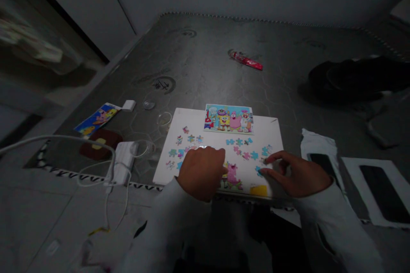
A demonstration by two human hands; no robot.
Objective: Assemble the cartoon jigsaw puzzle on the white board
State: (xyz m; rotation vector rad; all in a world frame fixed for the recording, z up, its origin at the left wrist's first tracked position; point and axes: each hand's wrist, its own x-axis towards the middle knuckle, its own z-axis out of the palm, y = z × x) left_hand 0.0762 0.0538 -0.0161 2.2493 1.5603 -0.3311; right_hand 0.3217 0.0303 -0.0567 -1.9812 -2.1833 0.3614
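Note:
My left hand [201,172] is curled into a fist over the middle of the white board [218,145]. Its fingertips are hidden, so whether it holds anything I cannot make out. Just right of it lies a joined patch of pink and yellow puzzle pieces [235,175]. At the board's right side my right hand [296,175] pinches with thumb and index finger at a small puzzle piece [264,161]. A blue puzzle piece [259,171] lies by the thumb tip. Loose pieces [239,142] are scattered left and right, below a cartoon picture card [228,119].
A yellow slip [258,190] lies at the board's front edge. On the left are a white power bank [124,163] with a cable, a brown object [101,143] and a blue card [98,119]. Phones [384,193] lie right; a red wrapper [246,60] and black bag [355,79] lie farther back.

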